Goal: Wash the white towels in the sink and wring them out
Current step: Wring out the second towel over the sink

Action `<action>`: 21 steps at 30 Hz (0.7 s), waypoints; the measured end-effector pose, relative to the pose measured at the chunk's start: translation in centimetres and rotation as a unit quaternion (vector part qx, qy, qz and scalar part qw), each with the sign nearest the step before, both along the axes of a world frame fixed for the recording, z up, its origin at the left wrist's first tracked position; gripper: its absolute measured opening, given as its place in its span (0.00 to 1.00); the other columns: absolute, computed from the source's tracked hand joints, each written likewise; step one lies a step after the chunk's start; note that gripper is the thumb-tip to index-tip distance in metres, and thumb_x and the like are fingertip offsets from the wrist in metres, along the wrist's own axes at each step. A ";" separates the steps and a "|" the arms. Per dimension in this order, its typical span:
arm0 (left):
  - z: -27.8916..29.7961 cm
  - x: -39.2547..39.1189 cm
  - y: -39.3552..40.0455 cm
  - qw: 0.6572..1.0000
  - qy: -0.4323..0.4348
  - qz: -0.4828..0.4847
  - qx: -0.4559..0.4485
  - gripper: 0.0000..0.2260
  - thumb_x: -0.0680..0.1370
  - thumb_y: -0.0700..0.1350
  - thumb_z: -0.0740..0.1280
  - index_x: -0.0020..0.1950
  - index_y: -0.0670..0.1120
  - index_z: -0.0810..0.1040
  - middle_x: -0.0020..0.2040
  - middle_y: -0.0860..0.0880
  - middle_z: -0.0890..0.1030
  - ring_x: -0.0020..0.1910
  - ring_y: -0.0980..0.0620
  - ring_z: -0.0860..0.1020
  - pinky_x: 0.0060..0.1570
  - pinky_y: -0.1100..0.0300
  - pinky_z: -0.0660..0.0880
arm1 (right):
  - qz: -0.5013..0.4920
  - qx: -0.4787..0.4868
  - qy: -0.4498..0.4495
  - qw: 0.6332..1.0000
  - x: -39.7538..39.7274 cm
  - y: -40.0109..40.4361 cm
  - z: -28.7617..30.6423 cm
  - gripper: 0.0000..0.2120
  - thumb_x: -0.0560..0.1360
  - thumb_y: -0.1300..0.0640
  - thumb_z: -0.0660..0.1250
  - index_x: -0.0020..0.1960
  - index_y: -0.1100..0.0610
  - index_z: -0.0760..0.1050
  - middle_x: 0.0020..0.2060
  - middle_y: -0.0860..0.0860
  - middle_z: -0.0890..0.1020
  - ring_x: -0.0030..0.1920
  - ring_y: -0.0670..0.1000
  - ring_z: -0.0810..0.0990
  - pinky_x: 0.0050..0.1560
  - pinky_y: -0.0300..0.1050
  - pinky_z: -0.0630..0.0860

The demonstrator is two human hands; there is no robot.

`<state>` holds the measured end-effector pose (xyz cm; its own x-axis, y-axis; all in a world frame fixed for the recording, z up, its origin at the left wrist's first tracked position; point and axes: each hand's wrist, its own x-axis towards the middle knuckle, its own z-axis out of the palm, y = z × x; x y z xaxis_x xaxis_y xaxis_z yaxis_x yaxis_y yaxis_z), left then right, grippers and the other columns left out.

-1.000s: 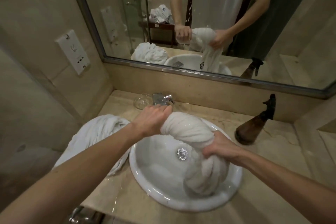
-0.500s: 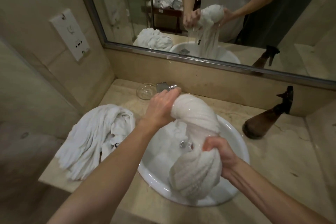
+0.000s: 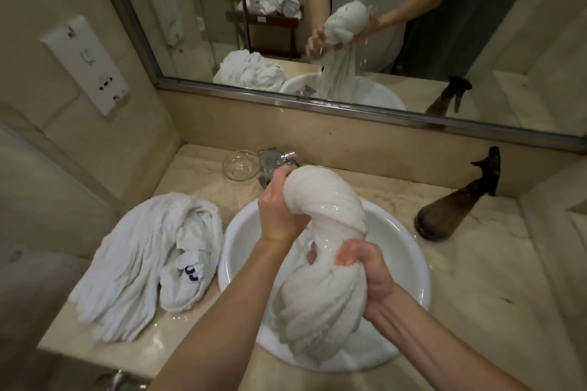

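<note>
- Over the white sink (image 3: 409,251): wet towel (image 3: 327,200), twisted into an arch.
- Left hand (image 3: 279,209): fingers clenched round its upper end.
- Right hand (image 3: 365,267): fist squeezing its neck, bulk hanging below.
- Since earlier frame: twist tighter, right hand nearer left.
- Counter: second towel (image 3: 143,263) beside sink.

Blue embroidered mark, unreadable, on the crumpled towel (image 3: 190,273) beside the sink (image 3: 409,251).

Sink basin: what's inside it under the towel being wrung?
Inside the sink, bare white wall shows around the twisted wet towel, gripped by the left hand and right hand. The towel covers the basin floor; the drain is hidden.
</note>
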<state>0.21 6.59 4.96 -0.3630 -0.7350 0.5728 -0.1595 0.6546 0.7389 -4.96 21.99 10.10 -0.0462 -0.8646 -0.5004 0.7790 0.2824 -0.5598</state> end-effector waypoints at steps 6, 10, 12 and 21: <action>1.2 1.5 -1.1 0.989 -0.059 -0.073 0.111 0.25 0.61 0.58 0.68 0.56 0.50 0.72 0.42 0.58 0.78 0.39 0.57 0.75 0.35 0.71 0.66 | 0.015 -0.004 0.164 0.986 -1.0 0.2 1.6 0.21 0.51 0.67 0.68 0.44 0.63 0.83 0.39 0.62 0.80 0.38 0.59 0.80 0.42 0.49 0.76; 2.8 4.1 -3.4 0.948 -0.167 -0.240 0.125 0.31 0.60 0.54 0.80 0.58 0.62 0.69 0.54 0.64 0.78 0.53 0.64 0.78 0.49 0.63 0.74 | 0.036 0.027 0.334 0.942 -2.6 0.0 2.3 0.26 0.52 0.68 0.67 0.50 0.67 0.80 0.41 0.60 0.81 0.42 0.58 0.80 0.44 0.51 0.74; 3.8 5.5 -4.3 0.918 -0.220 -0.296 0.147 0.42 0.59 0.57 0.83 0.69 0.59 0.67 0.65 0.61 0.74 0.64 0.60 0.74 0.62 0.52 0.74 | 0.065 0.045 0.399 0.914 -3.4 -0.3 2.7 0.25 0.51 0.67 0.68 0.48 0.70 0.78 0.38 0.57 0.79 0.39 0.55 0.77 0.41 0.49 0.71; 9.5 3.9 -2.2 0.804 -0.460 -0.348 -0.141 0.48 0.59 0.68 0.77 0.74 0.58 0.61 0.67 0.57 0.70 0.64 0.54 0.72 0.60 0.55 0.74 | 0.259 0.151 0.667 0.682 -4.8 -2.4 4.3 0.17 0.53 0.52 0.75 0.40 0.57 0.79 0.34 0.47 0.80 0.34 0.48 0.78 0.31 0.47 0.72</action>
<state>4.07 4.35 14.51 -0.9962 -0.0570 -0.0656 -0.0754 0.9430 0.3241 -9.72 19.63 14.37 -0.3620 -0.8050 -0.4700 -0.6146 0.5852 -0.5290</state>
